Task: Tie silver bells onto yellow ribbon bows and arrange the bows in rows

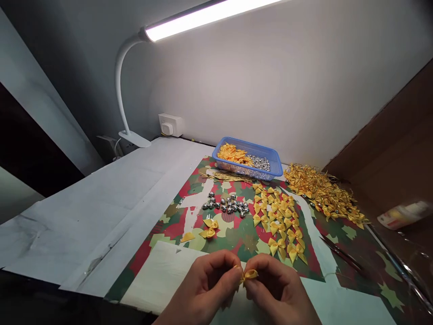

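At the near edge of the table, a small yellow ribbon bow (250,274) is pinched between my two hands. My left hand (216,282) has thumb and fingertips closed on its left side, which they mostly cover. My right hand (270,284) grips the right side, and one loop shows above the thumb. Just beyond my hands lie a couple of loose yellow bows (210,229) and a yellow ribbon scrap (187,237). Rows of yellow bows (278,212) are laid out to the right. Silver bells (232,205) sit scattered behind.
A blue basket (275,164) at the back holds yellow bows and silver beads. Gold cords (230,176) lie before it. To the right are a heap of corded bows (321,189), tweezers (341,253) and a bottle (404,215). A lamp (120,85) shines above.
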`<action>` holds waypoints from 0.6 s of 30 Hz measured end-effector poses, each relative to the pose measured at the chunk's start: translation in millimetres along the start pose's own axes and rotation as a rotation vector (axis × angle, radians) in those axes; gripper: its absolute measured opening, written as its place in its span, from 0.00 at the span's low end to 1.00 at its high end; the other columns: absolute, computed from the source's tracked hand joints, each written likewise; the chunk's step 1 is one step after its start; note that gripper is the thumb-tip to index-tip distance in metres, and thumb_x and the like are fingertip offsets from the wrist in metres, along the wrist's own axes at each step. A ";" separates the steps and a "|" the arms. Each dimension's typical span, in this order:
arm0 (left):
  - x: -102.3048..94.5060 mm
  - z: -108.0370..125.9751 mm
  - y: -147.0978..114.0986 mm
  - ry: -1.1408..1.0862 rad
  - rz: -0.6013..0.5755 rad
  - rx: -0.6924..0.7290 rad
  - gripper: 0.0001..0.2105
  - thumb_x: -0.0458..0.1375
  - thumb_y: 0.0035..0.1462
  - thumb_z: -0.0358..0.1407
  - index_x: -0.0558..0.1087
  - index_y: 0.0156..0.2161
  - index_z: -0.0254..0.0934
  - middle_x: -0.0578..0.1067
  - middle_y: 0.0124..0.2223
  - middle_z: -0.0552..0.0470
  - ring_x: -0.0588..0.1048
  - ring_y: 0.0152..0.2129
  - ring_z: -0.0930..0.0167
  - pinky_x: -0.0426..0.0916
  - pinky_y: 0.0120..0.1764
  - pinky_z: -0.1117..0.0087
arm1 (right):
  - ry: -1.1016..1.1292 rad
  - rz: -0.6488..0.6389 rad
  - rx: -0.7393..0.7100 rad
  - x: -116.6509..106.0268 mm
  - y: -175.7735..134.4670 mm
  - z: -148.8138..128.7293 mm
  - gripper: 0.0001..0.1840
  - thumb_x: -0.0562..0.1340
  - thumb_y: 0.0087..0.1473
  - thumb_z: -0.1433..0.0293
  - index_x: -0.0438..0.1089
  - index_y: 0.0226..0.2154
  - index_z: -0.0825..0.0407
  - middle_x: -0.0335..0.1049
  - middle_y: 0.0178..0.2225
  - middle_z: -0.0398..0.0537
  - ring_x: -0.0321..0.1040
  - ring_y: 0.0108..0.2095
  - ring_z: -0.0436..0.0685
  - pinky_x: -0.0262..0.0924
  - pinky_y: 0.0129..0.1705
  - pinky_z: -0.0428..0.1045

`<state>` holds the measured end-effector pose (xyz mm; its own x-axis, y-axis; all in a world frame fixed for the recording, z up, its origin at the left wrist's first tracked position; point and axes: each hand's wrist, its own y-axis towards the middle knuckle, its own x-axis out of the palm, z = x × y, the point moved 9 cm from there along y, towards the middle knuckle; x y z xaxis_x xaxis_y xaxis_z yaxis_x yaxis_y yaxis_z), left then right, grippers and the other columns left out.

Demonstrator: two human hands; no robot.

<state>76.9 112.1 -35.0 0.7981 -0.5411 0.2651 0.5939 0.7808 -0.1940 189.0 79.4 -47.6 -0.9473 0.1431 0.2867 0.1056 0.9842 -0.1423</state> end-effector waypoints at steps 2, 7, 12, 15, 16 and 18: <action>2.2 0.7 -0.5 -0.020 -0.019 -0.004 0.13 0.65 0.57 0.44 0.74 0.31 0.35 0.70 0.25 0.57 0.60 0.21 0.76 0.55 0.25 0.76 | 0.017 -0.009 -0.038 -1.3 0.5 -0.4 0.14 0.73 0.47 0.59 0.75 0.26 0.52 0.68 0.26 0.41 0.64 0.24 0.49 0.58 0.28 0.44; 5.2 -0.2 -0.8 -0.070 -0.071 0.003 0.10 0.65 0.58 0.40 0.74 0.32 0.35 0.74 0.28 0.53 0.68 0.25 0.72 0.59 0.29 0.74 | 0.093 0.010 -0.097 -0.6 -1.9 -0.3 0.16 0.72 0.50 0.59 0.72 0.24 0.53 0.66 0.27 0.42 0.64 0.22 0.47 0.59 0.26 0.44; 4.8 -5.8 -0.9 -0.068 -0.086 -0.006 0.10 0.66 0.56 0.39 0.75 0.33 0.34 0.72 0.29 0.54 0.67 0.28 0.71 0.59 0.31 0.72 | 0.160 0.093 -0.103 -2.2 -5.0 12.4 0.19 0.71 0.50 0.59 0.68 0.22 0.53 0.64 0.26 0.40 0.61 0.19 0.45 0.54 0.22 0.43; 6.9 -7.7 -1.1 -0.076 -0.122 -0.010 0.10 0.66 0.56 0.40 0.74 0.33 0.34 0.72 0.29 0.54 0.68 0.27 0.71 0.59 0.30 0.72 | 0.181 0.121 -0.082 -3.9 -5.7 16.8 0.21 0.72 0.49 0.58 0.67 0.21 0.54 0.64 0.26 0.40 0.60 0.18 0.44 0.52 0.22 0.42; 7.5 -8.3 -1.0 -0.080 -0.135 -0.013 0.10 0.65 0.57 0.40 0.74 0.33 0.34 0.73 0.29 0.53 0.68 0.27 0.71 0.59 0.30 0.72 | 0.175 0.117 -0.065 -3.9 -5.8 17.0 0.21 0.72 0.49 0.57 0.68 0.21 0.54 0.65 0.25 0.40 0.61 0.18 0.44 0.53 0.22 0.42; 5.6 -9.7 0.0 -0.082 -0.128 -0.024 0.11 0.65 0.57 0.41 0.74 0.33 0.35 0.74 0.28 0.53 0.67 0.24 0.73 0.57 0.26 0.74 | 0.161 0.097 -0.001 -3.4 -5.9 17.6 0.22 0.71 0.50 0.52 0.71 0.25 0.53 0.66 0.22 0.40 0.62 0.18 0.45 0.55 0.23 0.42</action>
<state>82.4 106.1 -42.6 0.7050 -0.6080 0.3651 0.6936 0.6986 -0.1759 186.3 71.3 -64.4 -0.8722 0.2520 0.4192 0.1944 0.9651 -0.1758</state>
